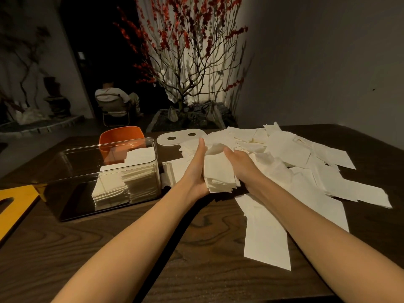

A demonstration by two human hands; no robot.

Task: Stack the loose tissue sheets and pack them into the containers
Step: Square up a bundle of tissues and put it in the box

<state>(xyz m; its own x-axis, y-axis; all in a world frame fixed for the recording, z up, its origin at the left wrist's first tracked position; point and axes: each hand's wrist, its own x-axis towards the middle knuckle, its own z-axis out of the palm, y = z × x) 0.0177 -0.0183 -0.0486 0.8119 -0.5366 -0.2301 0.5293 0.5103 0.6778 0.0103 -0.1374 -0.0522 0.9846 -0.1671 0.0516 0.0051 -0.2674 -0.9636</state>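
A thick stack of white tissue sheets (218, 173) is held between my two hands just above the dark wooden table (131, 248). My left hand (196, 169) cups its left side and underside, thumb up along the edge. My right hand (240, 165) grips the right side, fingers hidden under the sheets. Loose tissue sheets (295, 162) lie scattered to the right and behind. A clear plastic container (105, 169) to the left holds two neat tissue stacks (126, 182) at its right end.
An orange container (121, 136) stands behind the clear one. A white lid with two holes (179, 137) lies at the back. A yellow board (15, 206) sits at the left edge. A person sits in a chair far behind the table.
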